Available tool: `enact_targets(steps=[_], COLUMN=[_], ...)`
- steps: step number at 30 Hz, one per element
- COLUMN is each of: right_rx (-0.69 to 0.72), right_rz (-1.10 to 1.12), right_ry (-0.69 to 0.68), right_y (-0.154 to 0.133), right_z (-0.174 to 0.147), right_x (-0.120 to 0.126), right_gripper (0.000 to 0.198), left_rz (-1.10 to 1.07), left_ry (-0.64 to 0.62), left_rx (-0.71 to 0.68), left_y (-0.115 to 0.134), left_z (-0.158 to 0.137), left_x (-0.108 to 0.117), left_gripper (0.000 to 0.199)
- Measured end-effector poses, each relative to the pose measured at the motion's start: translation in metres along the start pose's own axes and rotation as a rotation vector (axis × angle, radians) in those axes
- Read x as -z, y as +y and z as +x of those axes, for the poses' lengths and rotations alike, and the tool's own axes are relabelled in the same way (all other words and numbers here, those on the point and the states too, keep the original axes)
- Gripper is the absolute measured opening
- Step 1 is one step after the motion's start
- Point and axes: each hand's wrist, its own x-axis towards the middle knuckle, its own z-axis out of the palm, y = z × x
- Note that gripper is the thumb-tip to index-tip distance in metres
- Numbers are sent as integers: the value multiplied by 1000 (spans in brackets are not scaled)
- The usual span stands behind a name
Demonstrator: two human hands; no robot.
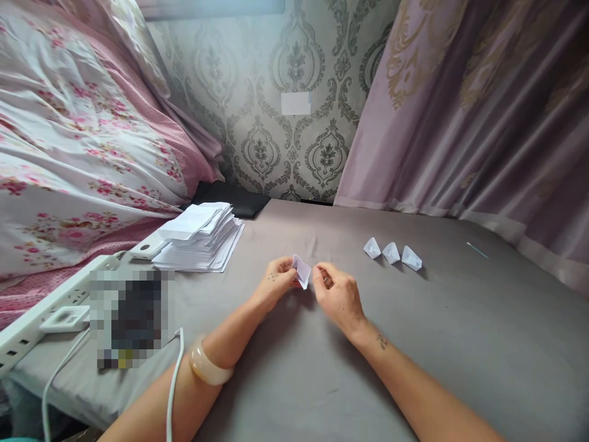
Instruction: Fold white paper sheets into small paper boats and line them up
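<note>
Head view: the left hand (280, 276) clamps a small folded white paper piece (302, 271); right of that grip, the right hand (339, 294) curls, fingertips touching or apart unclear.

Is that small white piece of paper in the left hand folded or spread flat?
Folded: the small white paper piece in the left hand shows panels meeting at an angle, not one flat sheet.

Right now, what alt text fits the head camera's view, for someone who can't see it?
The left hand holds a small folded paper over a gray table, the right hand beside it. Three paper shapes sit to the right, a paper stack to the left.
</note>
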Motion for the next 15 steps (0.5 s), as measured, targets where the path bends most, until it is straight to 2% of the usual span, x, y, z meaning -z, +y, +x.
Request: enact_targets(steps=[2, 4, 8, 15], right_rx=[-68, -104, -118, -129], right_rz=[88, 163, 183, -30], right_ry=[12, -31, -61, -79], right_y=[7, 12, 11, 2], right_z=[6, 10, 9, 4], right_x=[-2, -4, -9, -15], right_gripper=[24, 23, 21, 21], left_rz=[40, 93, 273, 729], left_ry=[-17, -44, -69, 107], left_rx=[2, -5, -67, -156], left_y=[-2, -5, -14, -8], left_z=[0, 0, -1, -7], left_x=[-1, -3, -3, -8], left_gripper=[24, 24, 25, 24])
